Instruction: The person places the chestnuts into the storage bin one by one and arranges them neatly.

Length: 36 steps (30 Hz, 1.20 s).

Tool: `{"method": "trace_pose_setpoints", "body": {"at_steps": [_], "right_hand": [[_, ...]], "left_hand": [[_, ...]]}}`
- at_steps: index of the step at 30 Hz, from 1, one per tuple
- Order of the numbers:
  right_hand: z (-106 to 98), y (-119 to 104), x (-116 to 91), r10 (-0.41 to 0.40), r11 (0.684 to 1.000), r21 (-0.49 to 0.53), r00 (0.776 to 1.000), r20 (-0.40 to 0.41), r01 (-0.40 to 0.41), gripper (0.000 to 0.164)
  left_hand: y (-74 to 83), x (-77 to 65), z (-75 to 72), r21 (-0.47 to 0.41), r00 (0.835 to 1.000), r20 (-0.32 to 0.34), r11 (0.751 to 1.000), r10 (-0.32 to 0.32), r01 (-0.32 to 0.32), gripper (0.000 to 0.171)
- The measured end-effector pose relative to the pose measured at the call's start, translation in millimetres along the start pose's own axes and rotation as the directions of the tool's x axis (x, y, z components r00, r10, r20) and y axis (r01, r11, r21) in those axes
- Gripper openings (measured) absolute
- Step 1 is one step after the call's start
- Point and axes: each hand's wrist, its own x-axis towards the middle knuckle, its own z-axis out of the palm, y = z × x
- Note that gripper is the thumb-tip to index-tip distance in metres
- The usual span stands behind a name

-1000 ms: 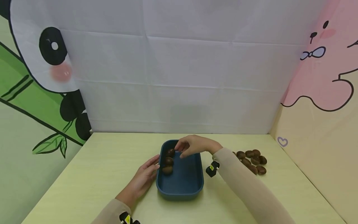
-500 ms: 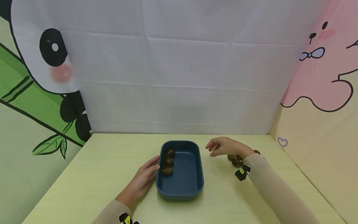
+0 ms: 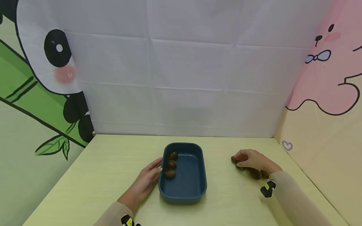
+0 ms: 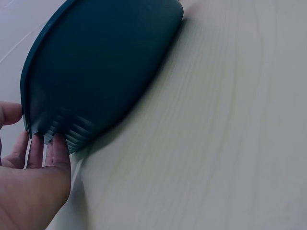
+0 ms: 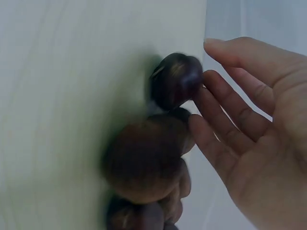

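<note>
A dark blue rectangular box (image 3: 188, 175) stands on the table with 3 brown chestnuts (image 3: 171, 164) in a row along its left side. My left hand (image 3: 144, 180) rests beside it, fairly straight fingertips touching the outer left wall; the left wrist view shows the fingertips against the box side (image 4: 105, 67). Over at the right, my right hand (image 3: 255, 160) reaches down over a group of chestnuts (image 3: 255, 174), partly hiding them. In the right wrist view its thumb and fingers are spread next to a shiny dark chestnut (image 5: 176, 80), with nothing pinched between them.
More chestnuts (image 5: 144, 160) lie bunched together below the nearest one in the right wrist view. The pale yellow table (image 3: 113, 163) meets a white cloth backdrop (image 3: 183, 94) at the back. Printed cartoon panels stand on both sides.
My right hand has moved from above the box rightward to the chestnut group and lowered onto it. My left hand and the box have stayed in place.
</note>
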Motion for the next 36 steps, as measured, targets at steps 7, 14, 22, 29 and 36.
{"method": "trace_pose_setpoints", "body": {"at_steps": [7, 14, 22, 29, 36], "right_hand": [[3, 9, -9, 0.035, 0.997, -0.064, 0.998, -0.049, -0.038, 0.028], [6, 15, -11, 0.019, 0.998, -0.065, 0.998, -0.053, -0.023, 0.030], [9, 20, -10, 0.011, 0.996, -0.084, 0.998, -0.059, -0.016, 0.026], [4, 13, -10, 0.019, 0.996, -0.081, 0.999, -0.038, -0.022, 0.027], [-6, 5, -5, -0.026, 0.999, -0.022, 0.999, -0.029, 0.025, 0.028]], "left_hand": [[-0.5, 1.0, -1.0, -0.011, 1.000, -0.009, 1.000, -0.017, 0.017, 0.056], [0.0, -0.4, 0.0, -0.008, 1.000, -0.004, 1.000, -0.015, 0.015, 0.056], [-0.6, 0.1, -0.9, -0.007, 1.000, -0.004, 1.000, -0.021, 0.021, 0.056], [1.3, -1.5, 1.0, -0.006, 1.000, -0.009, 1.000, -0.020, 0.020, 0.055], [2.4, -1.7, 2.4, 0.003, 1.000, -0.009, 1.000, 0.001, -0.001, 0.055]]}}
